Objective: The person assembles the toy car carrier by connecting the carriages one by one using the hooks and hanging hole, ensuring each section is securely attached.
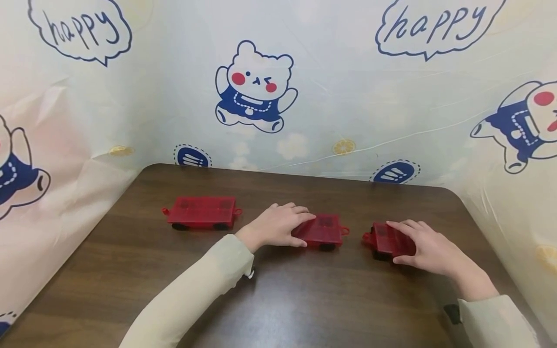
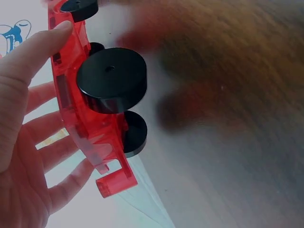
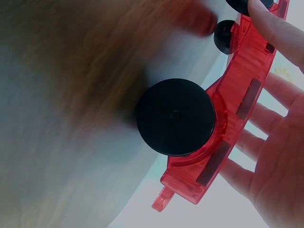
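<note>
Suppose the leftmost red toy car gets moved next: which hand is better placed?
Probably the left hand: it is nearer the leftmost car, though it grips the middle car. The right hand, farther off, grips the rightmost car.

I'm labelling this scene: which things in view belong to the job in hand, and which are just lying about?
Job in hand:
Middle red car, held by the left hand
Rightmost red car, held by the right hand

Just about:
Leftmost red car, untouched, possibly needed too
Brown table
Patterned backdrop
</note>
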`<state>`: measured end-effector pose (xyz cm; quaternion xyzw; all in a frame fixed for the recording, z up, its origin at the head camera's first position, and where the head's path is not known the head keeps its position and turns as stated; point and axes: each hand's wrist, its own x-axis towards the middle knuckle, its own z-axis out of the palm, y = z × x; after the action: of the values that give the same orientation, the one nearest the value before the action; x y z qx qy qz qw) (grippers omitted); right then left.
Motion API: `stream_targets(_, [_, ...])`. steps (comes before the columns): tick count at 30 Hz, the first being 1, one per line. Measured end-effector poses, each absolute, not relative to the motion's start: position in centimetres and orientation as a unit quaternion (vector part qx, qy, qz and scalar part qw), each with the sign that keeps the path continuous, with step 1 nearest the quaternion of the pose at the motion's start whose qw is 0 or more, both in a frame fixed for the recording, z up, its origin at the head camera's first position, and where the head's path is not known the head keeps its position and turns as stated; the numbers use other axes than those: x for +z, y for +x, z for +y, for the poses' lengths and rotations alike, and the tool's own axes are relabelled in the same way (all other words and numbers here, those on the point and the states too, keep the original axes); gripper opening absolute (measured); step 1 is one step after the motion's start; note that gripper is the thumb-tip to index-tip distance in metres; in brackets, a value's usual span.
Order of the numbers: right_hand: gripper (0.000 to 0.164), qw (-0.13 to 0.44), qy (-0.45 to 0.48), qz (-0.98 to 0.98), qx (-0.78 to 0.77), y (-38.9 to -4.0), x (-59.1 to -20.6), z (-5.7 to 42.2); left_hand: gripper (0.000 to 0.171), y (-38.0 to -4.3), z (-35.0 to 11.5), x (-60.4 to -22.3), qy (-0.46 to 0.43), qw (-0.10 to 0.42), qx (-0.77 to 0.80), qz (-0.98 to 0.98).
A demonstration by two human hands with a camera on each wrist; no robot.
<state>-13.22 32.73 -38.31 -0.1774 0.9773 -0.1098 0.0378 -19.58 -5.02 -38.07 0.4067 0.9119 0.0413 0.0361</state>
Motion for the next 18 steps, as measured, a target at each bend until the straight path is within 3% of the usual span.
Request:
stream_targets(11, [0.085, 0.042, -0.182, 0.977, -0.106, -13.3, -38.1, 32.0, 0.066, -19.3, -4.9, -38.1, 0.418, 0.004, 0.038, 0.907])
stream_targets(18, [0.083, 0.037, -0.194, 0.974, -0.107, -13.4, -38.1, 31.1, 0.065, -18.9, -4.6, -37.7, 0.423, 0.009, 0.042, 0.905])
